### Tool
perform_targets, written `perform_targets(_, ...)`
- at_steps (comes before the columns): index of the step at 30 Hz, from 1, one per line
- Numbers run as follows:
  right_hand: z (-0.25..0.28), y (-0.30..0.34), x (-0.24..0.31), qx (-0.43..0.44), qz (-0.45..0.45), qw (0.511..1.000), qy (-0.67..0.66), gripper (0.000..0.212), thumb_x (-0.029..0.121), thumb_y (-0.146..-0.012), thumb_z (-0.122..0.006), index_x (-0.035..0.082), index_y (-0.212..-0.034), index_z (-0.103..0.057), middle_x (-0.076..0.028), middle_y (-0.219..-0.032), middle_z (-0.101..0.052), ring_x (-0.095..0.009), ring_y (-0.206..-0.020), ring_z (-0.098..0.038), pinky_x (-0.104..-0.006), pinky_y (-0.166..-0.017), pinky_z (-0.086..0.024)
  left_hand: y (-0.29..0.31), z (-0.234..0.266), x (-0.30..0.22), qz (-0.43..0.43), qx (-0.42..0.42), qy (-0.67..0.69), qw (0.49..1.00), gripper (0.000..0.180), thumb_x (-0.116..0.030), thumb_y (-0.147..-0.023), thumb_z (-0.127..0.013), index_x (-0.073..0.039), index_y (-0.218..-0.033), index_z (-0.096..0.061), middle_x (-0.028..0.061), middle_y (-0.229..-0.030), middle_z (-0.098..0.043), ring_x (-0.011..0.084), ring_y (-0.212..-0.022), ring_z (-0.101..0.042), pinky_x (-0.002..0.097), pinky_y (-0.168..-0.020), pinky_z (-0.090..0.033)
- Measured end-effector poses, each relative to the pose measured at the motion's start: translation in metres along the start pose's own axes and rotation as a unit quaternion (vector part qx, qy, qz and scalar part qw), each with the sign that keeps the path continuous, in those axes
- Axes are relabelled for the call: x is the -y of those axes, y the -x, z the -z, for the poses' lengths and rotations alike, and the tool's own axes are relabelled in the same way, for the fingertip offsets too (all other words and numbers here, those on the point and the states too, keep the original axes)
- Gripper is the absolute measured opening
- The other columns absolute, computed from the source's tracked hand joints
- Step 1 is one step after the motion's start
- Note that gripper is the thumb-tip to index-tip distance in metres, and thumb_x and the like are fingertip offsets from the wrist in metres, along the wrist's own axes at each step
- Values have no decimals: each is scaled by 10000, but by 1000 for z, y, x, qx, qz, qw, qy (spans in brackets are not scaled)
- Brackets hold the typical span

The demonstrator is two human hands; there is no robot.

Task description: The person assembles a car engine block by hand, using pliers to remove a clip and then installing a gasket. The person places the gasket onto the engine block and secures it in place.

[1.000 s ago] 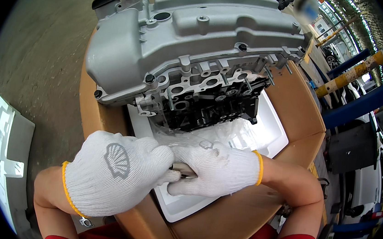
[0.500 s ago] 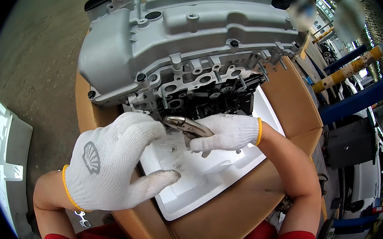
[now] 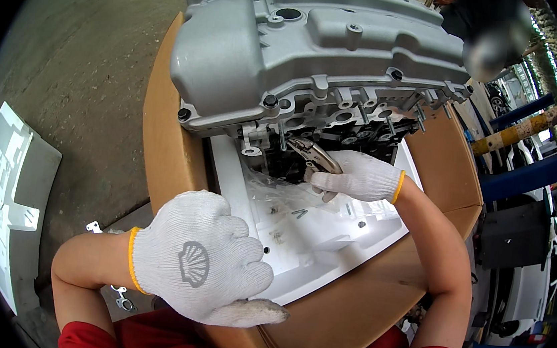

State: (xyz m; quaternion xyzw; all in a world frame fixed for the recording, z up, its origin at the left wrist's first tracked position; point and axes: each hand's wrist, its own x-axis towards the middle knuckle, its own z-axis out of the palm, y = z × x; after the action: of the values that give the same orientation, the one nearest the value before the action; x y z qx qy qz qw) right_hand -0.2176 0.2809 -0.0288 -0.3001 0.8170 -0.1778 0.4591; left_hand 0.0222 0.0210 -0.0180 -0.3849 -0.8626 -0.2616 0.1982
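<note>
Pliers, bright metal with a slim curved nose, sit in the right hand, which is clamped round their handles; their tip points up and left at the dark, studded underside of the engine cylinder head. That hand wears a white knitted glove with a yellow cuff, and its bare forearm runs down and to the right along the box's edge. The left hand, gloved the same way, is curled into a loose fist holding nothing, with 1 finger lying out flat against the near edge of the white foam tray; its forearm bends in from the lower left.

The cylinder head is cast grey metal, smooth and rounded on top, with bolts and threaded studs along its lower edge. It rests tilted in the foam tray, which lies inside an open cardboard box. Crumpled clear plastic lies on the foam just below the pliers.

Left of the box is rough concrete floor with a white moulded foam piece lying well apart.
</note>
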Motion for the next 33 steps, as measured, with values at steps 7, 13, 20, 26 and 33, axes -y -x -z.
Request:
perform_targets(7, 2, -3, 6, 3, 15, 999, 32, 594, 559, -1112, -675, -5, -1295, -703, -134, -1118, -780, -222, -969, -805, -395, -943, -616, -1, 1, -1, 5, 11, -8, 1000, 614, -665, -877, -840, -238, -591, -505, -32, -574, -452, 227, -505, -496, 412, -529, -315)
perform_targets(13, 1, -7, 0, 22, 67, 997, -7, 613, 549, -1109, -677, -18, -1337, -718, -133, -1114, -781, -219, -939, -776, -385, -947, -620, -2, 3, -1, 8, 30, -6, 999, 602, -653, -863, -844, -234, -589, -509, -31, -573, -465, 228, -503, -494, 412, -527, -314)
perform_targets(20, -6, -11, 14, 8, 43, 999, -8, 669, 587, -1089, -694, -32, -1340, -730, -128, -1099, -780, -217, -954, -776, -376, -943, -620, -8, 7, -2, 12, 35, -3, 999, 559, -643, -957, -759, -231, -587, -682, 5, -530, -536, 241, -471, -567, 413, -487, -365)
perform_targets(26, -8, -20, 5, -12, 65, 998, -18, 670, 599, -1085, -707, -40, -1285, -731, -117, -1043, -784, -205, -923, -777, -376, -928, -616, -10, 8, -3, 14, 41, -12, 999, 555, -641, -944, -774, -232, -587, -657, 7, -542, -532, 247, -473, -557, 418, -496, -358)
perform_targets(33, -7, -16, 24, -30, 30, 999, 10, 485, 477, -1107, -725, -5, -1162, -719, -57, -905, -719, -168, -776, -693, -355, -781, -609, 0, -3, 0, 1, -9, -2, 1000, 510, -615, -882, -834, -230, -632, -611, -26, -579, -526, 233, -501, -542, 407, -514, -357)
